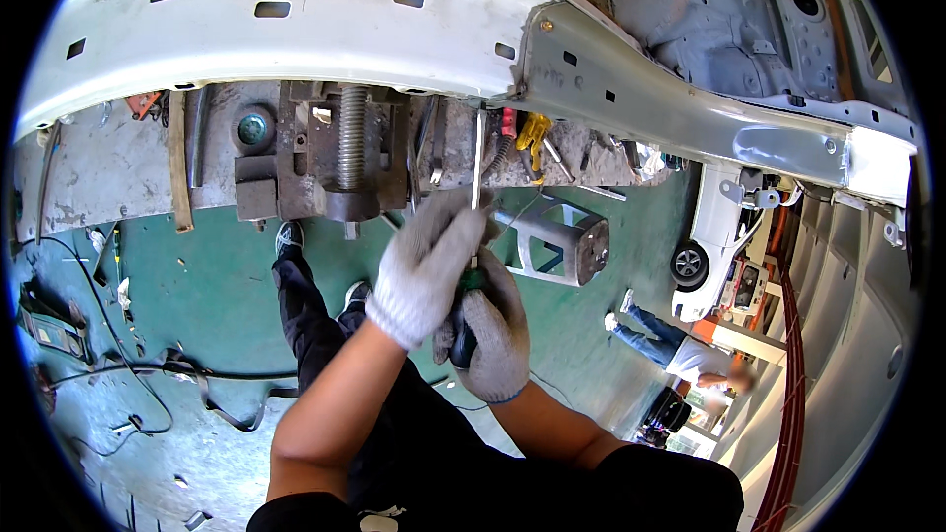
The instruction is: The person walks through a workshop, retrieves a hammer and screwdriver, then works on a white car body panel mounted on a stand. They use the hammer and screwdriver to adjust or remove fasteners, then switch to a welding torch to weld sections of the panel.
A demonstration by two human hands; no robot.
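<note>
Both my hands wear pale knitted work gloves and grip one long screwdriver (479, 160). My left hand (422, 261) is closed around its metal shaft. Below it, my right hand (499, 340) wraps the dark handle, which has a green collar. The shaft points up and away, its far end at the lower edge of a long car body panel (335, 44). Whether the tip touches the panel or goes behind the edge, I cannot tell. Near that end, the white section meets a grey section (650, 103) at a rough, dark-marked seam.
Under the panel runs a worn bench (128, 172) with a heavy vise (352, 143), yellow-handled pliers (533, 133) and a red-handled tool (508, 122). A grey stool (588, 246) stands just beyond my hands. Cables (236, 374) cross the floor at left. Another person (680, 345) is at right, near a white car (711, 236).
</note>
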